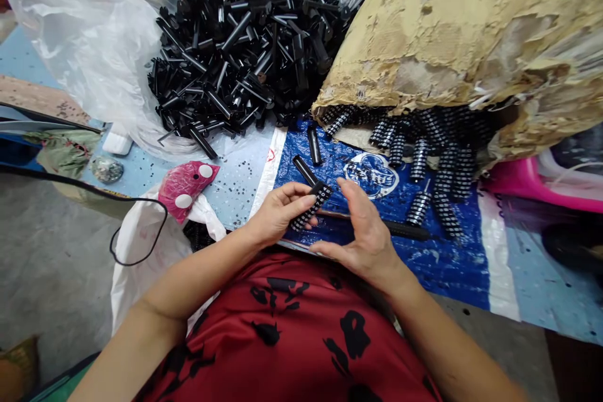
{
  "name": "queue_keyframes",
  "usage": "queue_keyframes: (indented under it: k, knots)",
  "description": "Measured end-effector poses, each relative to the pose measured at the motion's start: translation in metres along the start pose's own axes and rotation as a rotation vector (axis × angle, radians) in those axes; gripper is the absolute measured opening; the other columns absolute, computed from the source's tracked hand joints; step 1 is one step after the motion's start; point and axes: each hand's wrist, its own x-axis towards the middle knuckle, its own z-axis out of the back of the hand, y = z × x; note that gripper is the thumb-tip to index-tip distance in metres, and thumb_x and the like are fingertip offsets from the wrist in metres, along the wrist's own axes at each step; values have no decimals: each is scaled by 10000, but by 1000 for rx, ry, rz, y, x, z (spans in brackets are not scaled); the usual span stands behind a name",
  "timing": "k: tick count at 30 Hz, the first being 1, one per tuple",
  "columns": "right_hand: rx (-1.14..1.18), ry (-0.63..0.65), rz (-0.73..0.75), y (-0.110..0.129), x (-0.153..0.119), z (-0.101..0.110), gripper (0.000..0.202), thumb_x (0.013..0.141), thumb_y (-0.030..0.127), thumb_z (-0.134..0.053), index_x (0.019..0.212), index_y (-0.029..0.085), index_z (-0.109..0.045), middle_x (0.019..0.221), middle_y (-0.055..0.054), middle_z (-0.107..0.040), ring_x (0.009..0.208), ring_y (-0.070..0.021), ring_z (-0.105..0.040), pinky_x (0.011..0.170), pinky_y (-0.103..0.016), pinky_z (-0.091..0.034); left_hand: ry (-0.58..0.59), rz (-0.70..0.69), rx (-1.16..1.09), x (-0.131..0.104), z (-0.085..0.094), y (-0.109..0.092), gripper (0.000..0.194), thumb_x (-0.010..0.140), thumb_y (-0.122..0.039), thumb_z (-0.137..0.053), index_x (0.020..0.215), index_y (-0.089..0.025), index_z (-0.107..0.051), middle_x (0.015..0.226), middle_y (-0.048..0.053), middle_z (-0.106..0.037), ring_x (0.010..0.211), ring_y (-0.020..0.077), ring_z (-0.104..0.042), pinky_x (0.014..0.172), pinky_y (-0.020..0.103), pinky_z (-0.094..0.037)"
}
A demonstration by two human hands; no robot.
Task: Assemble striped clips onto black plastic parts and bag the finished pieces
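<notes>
My left hand (277, 213) grips a short black cylinder patterned with white squares (322, 196), thumb on top and fingers curled beneath. To its right, my right hand (365, 229) is open, thumb and fingers spread apart around bare space. A smooth black tube (304, 169) reaches up-left from the held cylinder; I cannot tell whether the two are joined. Another smooth black tube (313, 146) lies just beyond on the blue printed sack (452, 273). Right of my right hand rests a dark rod (407, 230), partly hidden by that hand.
A big heap of black plastic pieces (254, 44) spills from clear plastic sheeting (117, 31). Several patterned cylinders (418, 160) come out of a worn yellow sack (447, 31). A pink pouch (186, 188) lies left, and a pink basin (522, 182) stands right.
</notes>
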Motion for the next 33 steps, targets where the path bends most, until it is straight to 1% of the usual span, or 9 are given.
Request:
queue_keyframes:
  k: [2, 4, 6, 8, 12, 17, 23, 29, 33]
  knots:
    - [-143, 32, -49, -12, -14, 3, 799, 922, 505, -731, 1585, 199, -405, 1428, -187, -647, 1387, -388, -581, 1102, -572, -519, -79, -230, 289, 3, 18, 1, 456, 799, -551, -816, 1044, -190, -687, 859, 27, -729, 715, 148, -676, 701, 291, -545]
    - [-289, 88, -73, -22, -27, 7, 394, 975, 355, -674, 1335, 201, -635, 1163, -133, -751, 1132, -331, -705, 948, -481, -564, -139, -393, 663, 5, 35, -4, 331, 863, -458, -765, 1049, -188, -717, 934, 50, -741, 838, 173, -679, 816, 320, -530]
    - [-340, 128, -74, -25, -35, 11, 191, 988, 282, -632, 1145, 195, -701, 993, -100, -755, 918, -268, -711, 819, -405, -555, -145, -411, 1010, 5, 49, -13, 230, 889, -369, -735, 1040, -196, -746, 992, 65, -744, 934, 199, -670, 895, 346, -499]
    - [-288, 97, -76, -21, -34, 13, 179, 996, 256, -602, 1138, 196, -693, 969, -92, -750, 868, -241, -696, 793, -372, -547, -97, -326, 1218, 6, 56, -22, 214, 872, -363, -755, 1020, -208, -762, 975, 54, -734, 924, 204, -657, 871, 338, -478]
    - [-171, -61, -107, -6, -17, 8, 256, 1019, 220, -522, 1233, 220, -662, 959, -74, -753, 827, -204, -699, 757, -321, -535, -1, -150, 1239, 13, 58, -31, 289, 787, -457, -829, 906, -206, -751, 747, -16, -636, 685, 147, -555, 655, 281, -374]
    - [-252, 151, -91, -1, 2, -3, 233, 1042, 290, -523, 1144, 212, -718, 827, -53, -729, 703, -191, -669, 644, -312, -488, 25, -126, 1183, 19, 55, -32, 272, 770, -420, -831, 794, -203, -669, 621, -63, -516, 585, 119, -443, 600, 275, -279]
    - [-47, -23, 118, 17, 6, 3, 356, 1027, 204, -517, 1369, 193, -615, 1008, -86, -782, 864, -209, -733, 762, -303, -549, 113, -76, 1229, 32, 57, -44, 347, 685, -393, -880, 720, -208, -589, 642, -47, -557, 625, 139, -468, 630, 285, -282]
    - [-112, 197, 202, 20, -2, -12, 250, 998, 209, -606, 1229, 161, -688, 806, -50, -734, 668, -190, -676, 631, -307, -528, 115, -76, 1356, 41, 49, -39, 290, 729, -359, -836, 731, -210, -588, 645, -35, -550, 619, 147, -453, 632, 299, -281]
    - [-8, 139, 204, 5, -14, 0, 337, 965, 153, -641, 1302, 150, -647, 941, -76, -772, 779, -185, -711, 745, -294, -569, 160, -115, 1472, 14, 61, -63, 138, 787, -295, -724, 757, -216, -615, 651, -23, -555, 589, 147, -440, 615, 314, -281]
